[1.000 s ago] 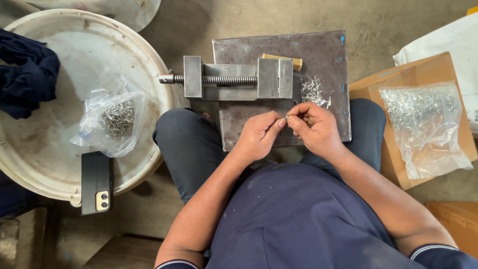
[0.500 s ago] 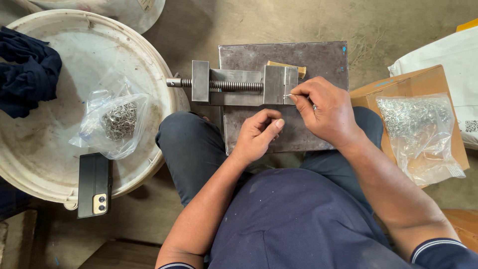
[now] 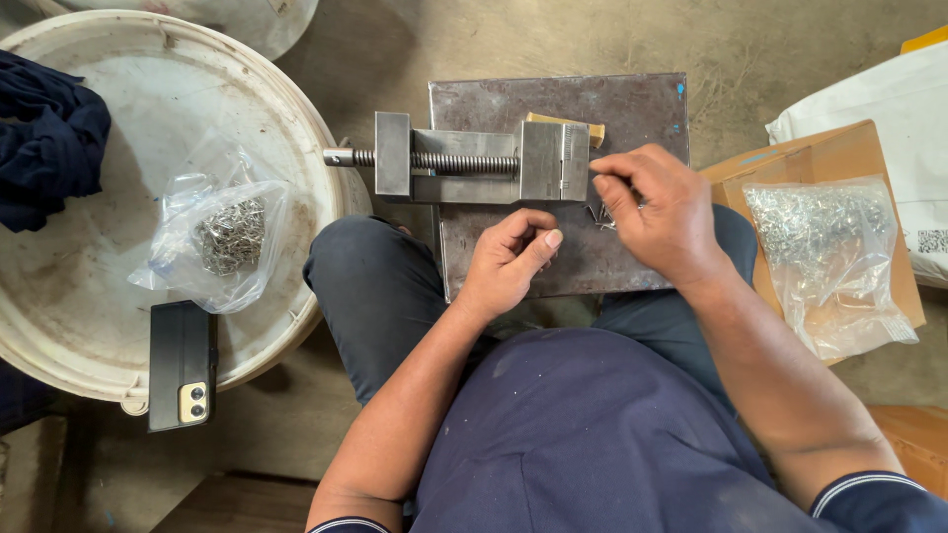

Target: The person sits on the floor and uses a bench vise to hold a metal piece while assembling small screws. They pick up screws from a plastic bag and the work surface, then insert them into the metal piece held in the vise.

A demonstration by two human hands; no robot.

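Note:
A small steel vise (image 3: 474, 160) with a threaded screw lies on a dark metal plate (image 3: 632, 109) across my knees. My right hand (image 3: 657, 212) reaches to the vise's right jaw, its thumb and forefinger pinched on a small metal piece at the jaw's edge. A few tiny metal pieces (image 3: 599, 215) lie on the plate under that hand. My left hand (image 3: 509, 259) rests loosely curled on the plate just below the vise; whether it holds anything is hidden. A small wooden block (image 3: 568, 123) sits behind the vise.
A white bucket lid (image 3: 109, 128) at left carries a clear bag of small metal parts (image 3: 222, 237), a dark phone (image 3: 183, 365) and dark cloth (image 3: 44, 138). At right, a cardboard box (image 3: 839, 158) holds another bag of metal pieces (image 3: 829, 252). A white sack (image 3: 889, 109) lies beyond.
My hands were together over the plate's middle. The right hand has since moved up to the vise's right jaw, while the left stayed below the vise.

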